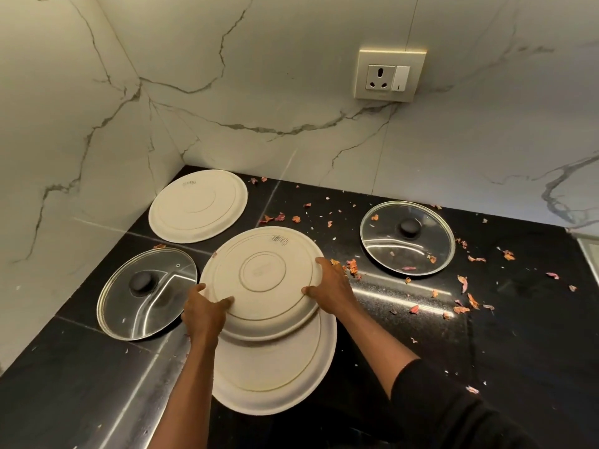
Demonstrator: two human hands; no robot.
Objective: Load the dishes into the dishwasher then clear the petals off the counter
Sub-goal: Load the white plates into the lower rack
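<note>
As I watched through the head camera, the left hand (pixel 204 314) and the right hand (pixel 330 286) each gripped the top plate (pixel 262 280) by its rim, one on either side, thumbs curled over its upturned underside and the other fingers mostly hidden beneath the edge. That cream plate was face down, its foot ring and a small printed mark showing. It overlapped the far part of a lower plate (pixel 275 380), also face down, which lay on the black counter (pixel 518 351) toward the front. I could not tell whether the two were touching or the top one was held just clear. A third plate (pixel 197 205), inverted too, sat well back in the corner where the marble wall (pixel 291 92) turned. The left lid (pixel 147 293), glass with a black knob, lay just beside the left hand, and the right lid (pixel 407 238), of the same kind, lay apart toward the back right, below a wall socket (pixel 390 76). Dried pink and orange petals (pixel 353 267) were strewn over the middle and right of the counter, with a small cluster just beside the right hand. Several showed on or under the right lid's glass, and I could not tell which. A dark sleeve (pixel 437 400) covered the right arm above the forearm.
</note>
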